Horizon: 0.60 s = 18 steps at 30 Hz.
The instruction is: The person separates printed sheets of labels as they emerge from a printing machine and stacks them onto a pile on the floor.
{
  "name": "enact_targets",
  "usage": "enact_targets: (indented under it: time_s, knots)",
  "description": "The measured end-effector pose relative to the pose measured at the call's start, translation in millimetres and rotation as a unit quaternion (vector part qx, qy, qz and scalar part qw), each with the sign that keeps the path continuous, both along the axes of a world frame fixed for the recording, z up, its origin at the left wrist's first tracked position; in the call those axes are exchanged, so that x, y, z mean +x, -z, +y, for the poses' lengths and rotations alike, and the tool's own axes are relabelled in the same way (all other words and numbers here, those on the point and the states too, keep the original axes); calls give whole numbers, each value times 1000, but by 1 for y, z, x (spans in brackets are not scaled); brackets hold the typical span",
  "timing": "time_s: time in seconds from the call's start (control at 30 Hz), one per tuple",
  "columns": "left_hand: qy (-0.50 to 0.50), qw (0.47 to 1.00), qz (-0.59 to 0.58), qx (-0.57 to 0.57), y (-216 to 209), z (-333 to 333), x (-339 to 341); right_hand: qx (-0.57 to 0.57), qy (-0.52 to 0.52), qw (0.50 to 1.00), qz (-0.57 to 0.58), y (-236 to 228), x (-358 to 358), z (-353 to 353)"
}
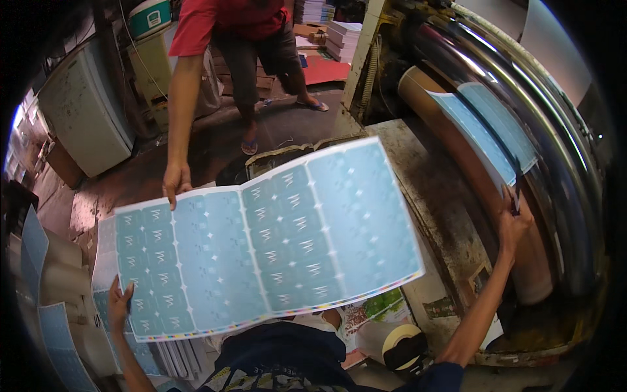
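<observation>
A large printed sheet (281, 238) in pale blue and teal spans the space before me, creased down its middle, with coloured marks along its near edge. My left hand (119, 306) pinches its left edge near the lower corner. Another person's hand (176, 183) grips the far edge of the same sheet. Away to the right, my right hand (514, 225) is closed around a slim dark tool (516, 196), its kind unclear. The tool's tip meets the lower end of a second blue printed sheet (480, 134), which lies against the machine's brown roller (457, 153).
Shiny metal rollers (555, 124) run down the right side of the machine. Curled printed sheets (65, 326) stand at my left. A tape-like roll (392, 343) sits near my body. The other person (241, 39) stands across from me; paper stacks (343, 42) lie behind.
</observation>
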<state>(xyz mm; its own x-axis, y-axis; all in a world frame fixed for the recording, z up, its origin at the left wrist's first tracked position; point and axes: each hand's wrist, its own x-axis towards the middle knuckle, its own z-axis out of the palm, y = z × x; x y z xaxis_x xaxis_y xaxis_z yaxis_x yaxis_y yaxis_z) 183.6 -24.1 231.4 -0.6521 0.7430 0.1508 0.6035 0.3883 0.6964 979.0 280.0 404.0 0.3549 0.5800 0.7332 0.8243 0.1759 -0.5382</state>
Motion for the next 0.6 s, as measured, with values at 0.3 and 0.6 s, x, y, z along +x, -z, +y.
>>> enact_targets:
  time_s: [0.3, 0.6]
  knots:
    - [38, 946, 201, 250, -156, 51, 129, 128, -71, 977, -153, 34, -50, -16]
    - [507, 701, 72, 497, -237, 102, 282, 99, -106, 982, -118, 56, -88, -41]
